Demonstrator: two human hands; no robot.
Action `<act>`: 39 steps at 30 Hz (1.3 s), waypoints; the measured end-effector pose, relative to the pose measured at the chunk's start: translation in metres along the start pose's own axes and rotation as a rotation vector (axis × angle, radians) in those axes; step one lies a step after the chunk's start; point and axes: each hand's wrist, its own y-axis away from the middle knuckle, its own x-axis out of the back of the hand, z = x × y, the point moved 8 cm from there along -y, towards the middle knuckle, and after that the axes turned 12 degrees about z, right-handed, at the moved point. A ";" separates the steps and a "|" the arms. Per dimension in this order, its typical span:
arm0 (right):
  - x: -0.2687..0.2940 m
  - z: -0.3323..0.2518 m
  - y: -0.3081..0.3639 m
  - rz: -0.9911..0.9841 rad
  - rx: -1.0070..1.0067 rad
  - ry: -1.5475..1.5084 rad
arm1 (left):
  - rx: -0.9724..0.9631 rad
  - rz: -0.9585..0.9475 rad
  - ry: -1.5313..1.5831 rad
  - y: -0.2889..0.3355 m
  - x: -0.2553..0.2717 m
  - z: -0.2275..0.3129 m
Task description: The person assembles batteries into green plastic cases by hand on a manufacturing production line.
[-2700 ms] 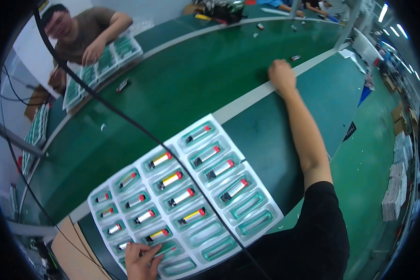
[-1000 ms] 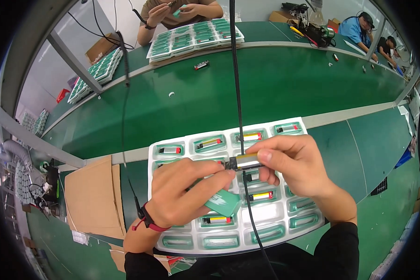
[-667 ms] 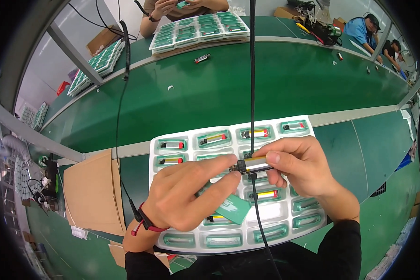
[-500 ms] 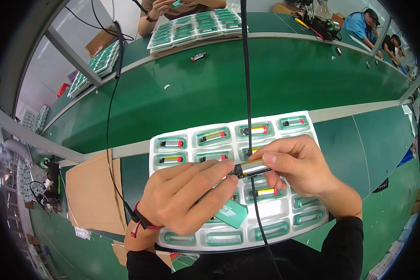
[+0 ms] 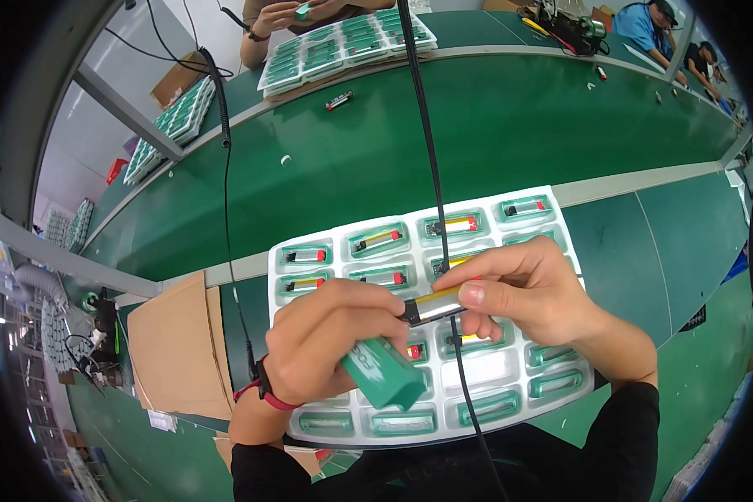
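Between thumb and fingers, my right hand grips a slim silver-and-yellow battery with a black part at its left end. My left hand has its fingertips at that black end. Tucked in the same hand is a green case with pale print, its end pointing toward me. Both hands hover over a white moulded tray whose pockets hold clear-green shells, many with a similar battery inside. The fingers hide some of the middle pockets.
A black cable hangs across the tray. Brown cardboard lies to its left. Beyond is a green conveyor belt with a loose battery on it. Across it, another person's hands work above a filled tray.
My left hand has turned, so the green case now tilts further out below it. The battery stays in my right hand and shows more of its side. The view has shifted slightly.
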 end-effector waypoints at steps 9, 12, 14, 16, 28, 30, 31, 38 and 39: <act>-0.007 -0.016 0.008 0.007 0.538 0.302 | 0.439 0.095 0.381 0.006 -0.010 -0.039; -0.007 -0.014 0.005 0.082 0.401 0.292 | 0.472 0.074 0.454 0.008 -0.012 -0.048; 0.001 -0.007 -0.002 0.145 0.235 0.204 | 0.705 0.190 0.565 0.013 -0.007 -0.061; 0.012 0.002 -0.015 0.135 0.047 0.030 | 0.803 0.200 0.735 0.015 0.000 -0.068; 0.005 -0.016 0.000 0.076 0.110 -0.134 | 0.729 0.197 1.261 0.020 -0.019 -0.081; 0.009 -0.024 0.000 0.091 0.195 -0.093 | 0.489 0.106 0.957 0.015 -0.013 -0.076; 0.012 -0.030 0.000 0.104 0.285 -0.046 | 0.485 0.038 0.986 0.016 -0.014 -0.077; 0.015 -0.047 0.014 0.299 0.771 0.465 | 0.380 0.095 0.690 0.014 -0.028 -0.068; 0.013 -0.047 0.016 0.311 0.792 0.517 | 0.427 0.104 0.707 0.013 -0.030 -0.067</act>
